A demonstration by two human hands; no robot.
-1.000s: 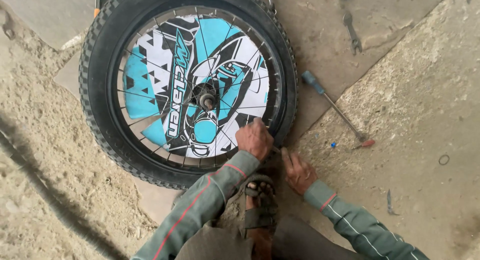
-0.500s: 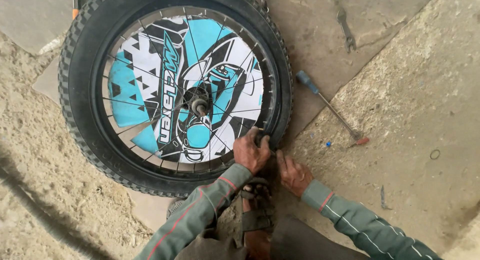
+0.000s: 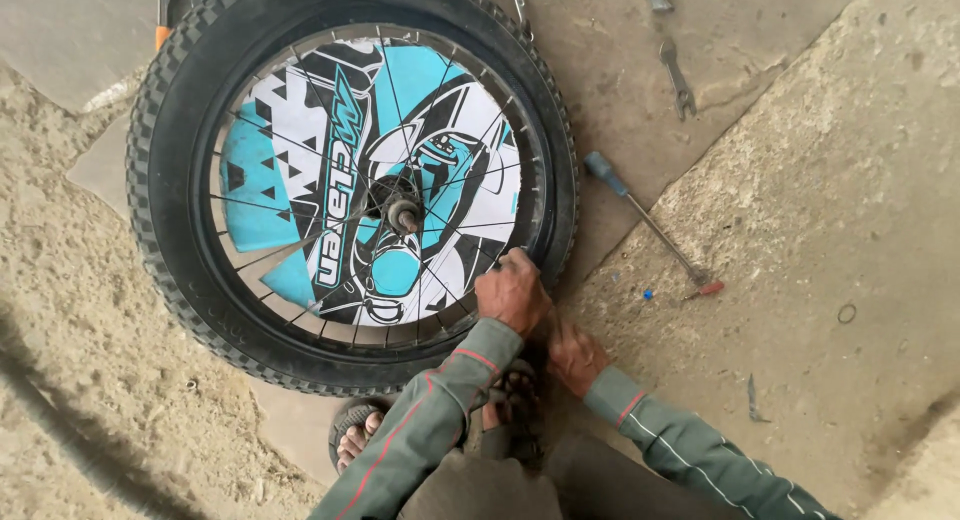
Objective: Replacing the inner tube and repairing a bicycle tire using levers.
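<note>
Gripping the rim, the left hand (image 3: 512,292) pinches the bicycle wheel (image 3: 350,180) lying flat on the floor; the right hand (image 3: 574,357) presses the tyre's edge, grasp unclear. Fingers risk slipping between spokes and getting nipped. One wheel, one screwdriver (image 3: 648,223), one spanner (image 3: 677,80).

Screwdriver (image 3: 650,225) right of wheel (image 3: 350,180); wrench (image 3: 678,80) behind

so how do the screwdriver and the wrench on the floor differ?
The screwdriver has a blue handle and a long thin shaft; the wrench is bare grey metal, shorter, with a forked end. The screwdriver lies diagonally, nearer the wheel; the wrench lies near the top of the view, almost straight up it. Both lie flat on the concrete, away from either hand.
</note>
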